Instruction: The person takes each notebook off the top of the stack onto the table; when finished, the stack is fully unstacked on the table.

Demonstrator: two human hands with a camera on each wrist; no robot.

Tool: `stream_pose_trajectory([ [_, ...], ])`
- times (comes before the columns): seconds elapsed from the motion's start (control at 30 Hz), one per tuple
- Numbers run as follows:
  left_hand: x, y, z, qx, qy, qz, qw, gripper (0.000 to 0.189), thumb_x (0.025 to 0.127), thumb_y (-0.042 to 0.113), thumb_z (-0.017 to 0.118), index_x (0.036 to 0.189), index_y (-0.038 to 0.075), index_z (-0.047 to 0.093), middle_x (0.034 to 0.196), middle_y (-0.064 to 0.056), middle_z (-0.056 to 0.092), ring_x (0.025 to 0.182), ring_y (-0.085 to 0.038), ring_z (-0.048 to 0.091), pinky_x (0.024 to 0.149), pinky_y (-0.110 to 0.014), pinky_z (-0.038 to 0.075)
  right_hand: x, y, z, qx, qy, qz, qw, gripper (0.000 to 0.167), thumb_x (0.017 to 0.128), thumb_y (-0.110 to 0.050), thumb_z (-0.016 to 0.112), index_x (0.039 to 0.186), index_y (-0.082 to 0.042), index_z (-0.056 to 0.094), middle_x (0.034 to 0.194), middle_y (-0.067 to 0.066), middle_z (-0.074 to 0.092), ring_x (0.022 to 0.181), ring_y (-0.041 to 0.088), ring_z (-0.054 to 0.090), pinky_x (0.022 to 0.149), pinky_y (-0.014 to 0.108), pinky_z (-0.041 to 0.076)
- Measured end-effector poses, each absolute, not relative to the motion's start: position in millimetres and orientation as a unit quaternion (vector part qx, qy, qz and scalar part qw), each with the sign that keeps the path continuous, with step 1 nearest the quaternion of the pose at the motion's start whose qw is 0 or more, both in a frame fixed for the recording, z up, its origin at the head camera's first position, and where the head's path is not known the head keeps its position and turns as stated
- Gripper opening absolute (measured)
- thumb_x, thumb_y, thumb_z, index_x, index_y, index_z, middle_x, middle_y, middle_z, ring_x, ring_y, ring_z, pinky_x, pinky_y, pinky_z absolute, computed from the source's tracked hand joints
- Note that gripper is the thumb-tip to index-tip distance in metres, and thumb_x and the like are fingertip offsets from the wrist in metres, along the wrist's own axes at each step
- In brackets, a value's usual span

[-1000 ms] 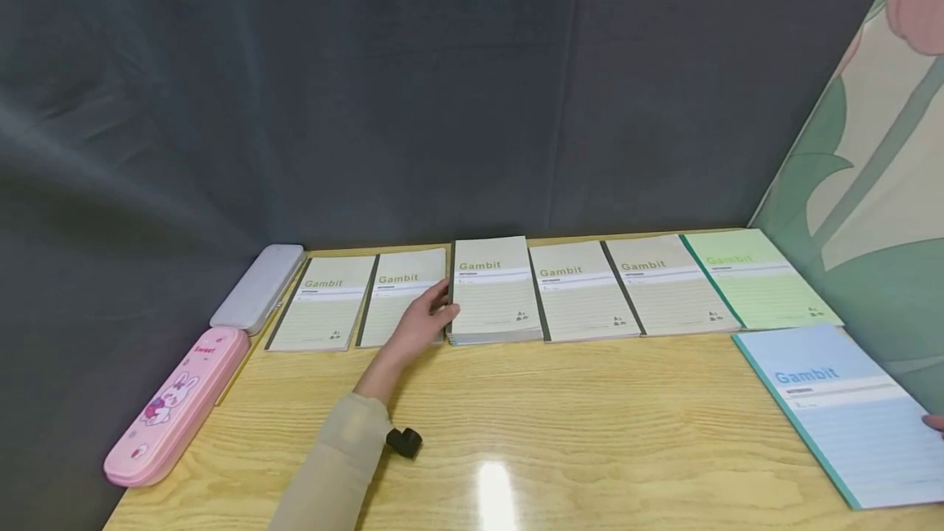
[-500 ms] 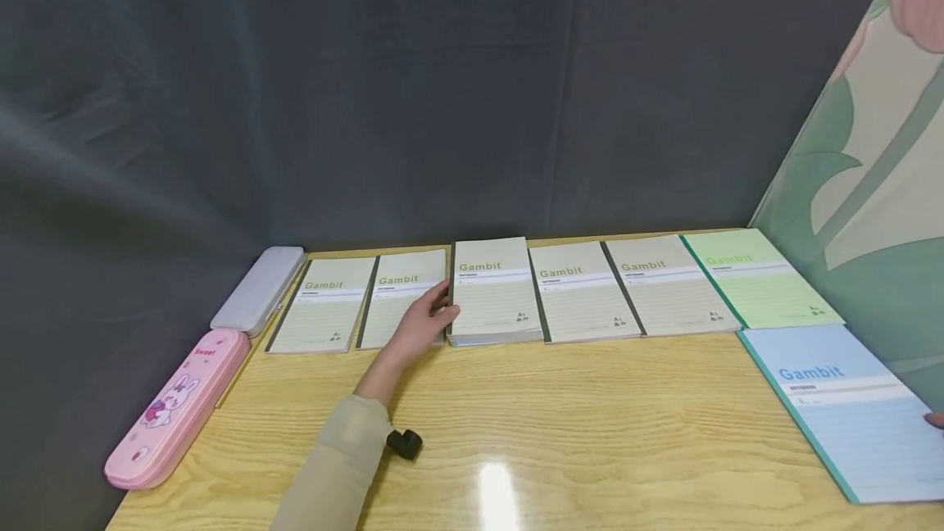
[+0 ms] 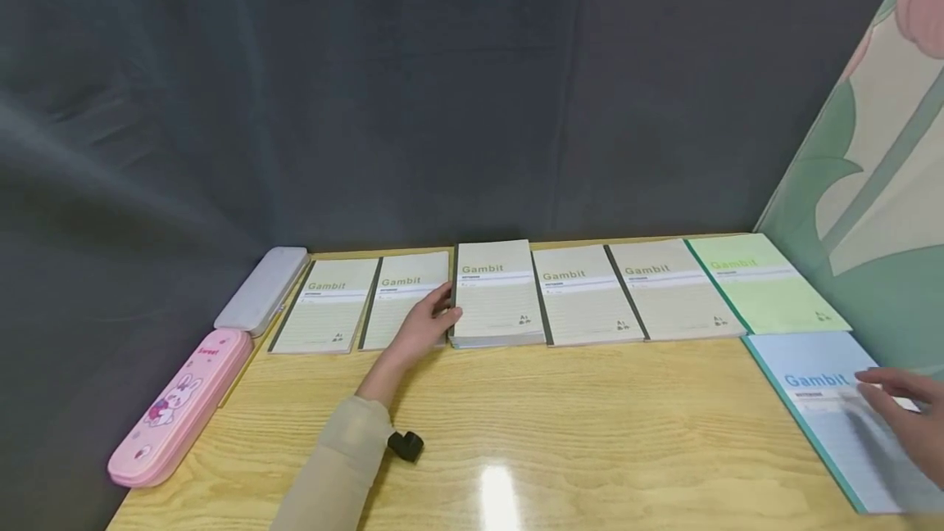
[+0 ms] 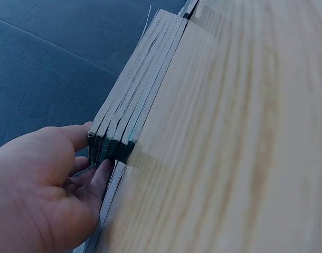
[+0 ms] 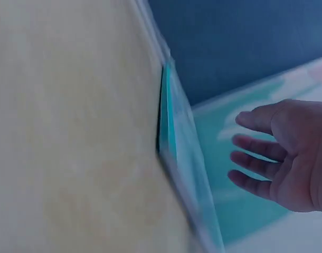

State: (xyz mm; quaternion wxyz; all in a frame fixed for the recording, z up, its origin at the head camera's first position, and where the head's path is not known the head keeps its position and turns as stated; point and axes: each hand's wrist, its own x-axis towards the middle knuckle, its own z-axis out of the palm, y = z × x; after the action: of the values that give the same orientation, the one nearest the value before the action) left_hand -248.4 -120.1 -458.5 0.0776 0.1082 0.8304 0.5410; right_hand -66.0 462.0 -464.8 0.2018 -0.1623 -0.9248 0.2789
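A stack of cream Gambit notebooks (image 3: pixel 501 310) lies in the middle of a row at the back of the table. My left hand (image 3: pixel 420 330) rests against the stack's dark spine side, its fingers loosely bent. In the left wrist view, that hand's fingertips touch the corner of the piled notebooks (image 4: pixel 134 87), whose page edges show. At the right, a blue notebook (image 3: pixel 819 433) with a teal spine lies flat on the table. My right hand (image 3: pixel 907 408) is over it, holding nothing. The right wrist view shows this hand (image 5: pixel 287 153) with fingers spread and relaxed.
Cream notebooks (image 3: pixel 328 310) flank the stack on both sides, with a green notebook (image 3: pixel 767 285) at the right end. A pink pencil case (image 3: pixel 177 408), a white case (image 3: pixel 258 289) and a yellow pencil (image 3: pixel 238 375) line the left edge. Dark cloth (image 3: pixel 442 105) hangs behind.
My right hand has come in from the right edge over the blue notebook, off its side. The blue notebook was shifted slightly up toward the green one. My left hand stays at the stack.
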Motion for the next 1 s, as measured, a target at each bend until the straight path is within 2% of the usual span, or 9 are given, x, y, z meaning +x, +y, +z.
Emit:
stream_pose_trajectory([
  [0.03,-248.3,-120.4,-458.9,0.109,0.831,0.54,0.077,0.064,0.104,0.026,0.06,0.159,0.01,0.032,0.151,-0.017,0.047,0.138,-0.035,0.044,0.111,-0.047,0.04,-68.8,448.0,-453.1,-0.17,-0.931,0.274,0.17,0.022,0.103,-0.012,0.058,0.116,0.003,0.068,0.12,0.01,0.068,0.117,0.024,0.056,0.084,0.034,0.047],
  [0.1,-248.3,-121.1,-459.6,0.111,0.83,0.541,0.077,0.064,0.104,0.026,0.06,0.159,0.01,0.032,0.151,-0.017,0.047,0.138,-0.035,0.044,0.111,-0.047,0.04,-76.5,420.5,-433.4,-0.159,-0.941,0.27,0.129,0.036,0.105,-0.018,0.056,0.123,0.013,0.06,0.126,0.039,0.054,0.115,0.054,0.047,0.08,0.053,0.046],
  [0.17,-248.6,-121.6,-460.1,0.112,0.83,0.541,0.077,0.064,0.104,0.025,0.06,0.159,0.01,0.031,0.151,-0.017,0.047,0.138,-0.035,0.044,0.111,-0.047,0.04,-84.0,398.1,-424.3,-0.125,-0.947,0.278,0.106,0.042,0.106,-0.028,0.056,0.125,0.009,0.063,0.127,0.038,0.056,0.117,0.059,0.045,0.084,0.066,0.041],
  [0.3,-248.8,-121.7,-459.4,0.113,0.83,0.541,0.075,0.063,0.104,0.025,0.06,0.159,0.01,0.032,0.151,-0.017,0.047,0.139,-0.035,0.044,0.111,-0.047,0.04,-103.7,353.5,-425.0,-0.047,-0.94,0.329,0.082,0.042,0.106,-0.035,0.055,0.124,0.0,0.069,0.127,0.029,0.063,0.118,0.05,0.053,0.087,0.058,0.044],
  [0.4,-248.5,-121.1,-457.8,0.113,0.831,0.539,0.076,0.064,0.104,0.025,0.06,0.159,0.01,0.031,0.152,-0.017,0.046,0.139,-0.035,0.044,0.111,-0.047,0.04,-118.0,320.9,-431.6,-0.014,-0.927,0.37,0.063,0.037,0.105,-0.034,0.057,0.121,-0.005,0.072,0.121,0.019,0.069,0.107,0.029,0.065,0.083,0.039,0.052],
  [0.5,-247.7,-121.0,-456.6,0.112,0.833,0.537,0.077,0.064,0.104,0.025,0.06,0.16,0.011,0.031,0.152,-0.017,0.046,0.139,-0.035,0.044,0.111,-0.047,0.04,-129.1,291.0,-437.6,-0.006,-0.914,0.401,0.056,0.031,0.104,-0.03,0.06,0.118,-0.006,0.074,0.113,0.012,0.073,0.091,0.01,0.066,0.071,0.021,0.052],
  [0.6,-248.0,-120.6,-456.0,0.112,0.833,0.537,0.075,0.065,0.104,0.026,0.061,0.16,0.011,0.031,0.151,-0.016,0.047,0.138,-0.034,0.045,0.111,-0.047,0.041,-137.0,266.0,-441.5,-0.004,-0.897,0.437,0.063,0.026,0.104,-0.025,0.061,0.115,-0.005,0.074,0.109,0.011,0.074,0.088,0.007,0.063,0.07,0.018,0.052],
  [0.83,-249.8,-121.2,-458.2,0.115,0.827,0.546,0.074,0.065,0.104,0.026,0.062,0.159,0.011,0.032,0.151,-0.018,0.047,0.138,-0.036,0.044,0.11,-0.05,0.041,-158.8,219.2,-452.3,0.005,-0.88,0.46,0.114,0.018,0.103,-0.017,0.061,0.107,-0.007,0.075,0.102,0.006,0.075,0.096,0.017,0.065,0.074,0.017,0.048],
  [1.0,-242.9,-118.5,-449.0,0.114,0.822,0.551,0.086,0.065,0.104,0.02,0.06,0.159,0.005,0.028,0.152,-0.024,0.043,0.139,-0.04,0.042,0.111,-0.052,0.04,-176.0,195.3,-457.6,0.021,-0.866,0.487,0.11,0.015,0.1,-0.012,0.063,0.105,-0.005,0.076,0.103,0.007,0.075,0.098,0.021,0.066,0.079,0.02,0.05],
])
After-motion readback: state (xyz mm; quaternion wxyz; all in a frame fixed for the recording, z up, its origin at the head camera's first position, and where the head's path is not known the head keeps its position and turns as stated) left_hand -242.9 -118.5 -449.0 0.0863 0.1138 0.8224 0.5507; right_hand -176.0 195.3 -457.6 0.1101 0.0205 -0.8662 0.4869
